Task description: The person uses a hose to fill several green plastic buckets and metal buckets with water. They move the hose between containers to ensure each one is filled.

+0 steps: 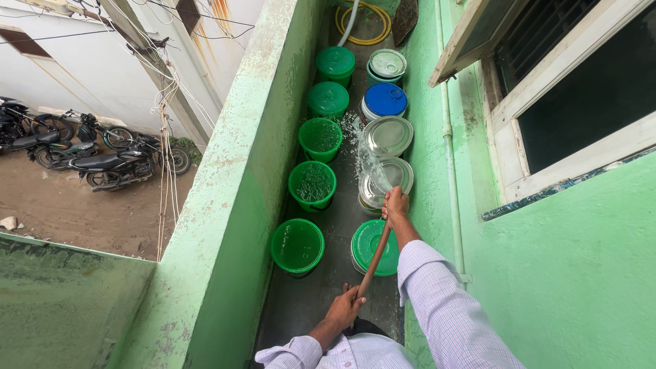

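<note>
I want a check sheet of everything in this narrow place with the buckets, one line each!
Surface: wet dark floor between green walls.
Job's things: brown hose spraying water; open green buckets with water.
Clutter: lidded buckets; coiled yellow hose.
Grippers: right hand at the hose tip, left hand lower down.
Cables: wires outside.
Surroundings: window, parked motorbikes.
</note>
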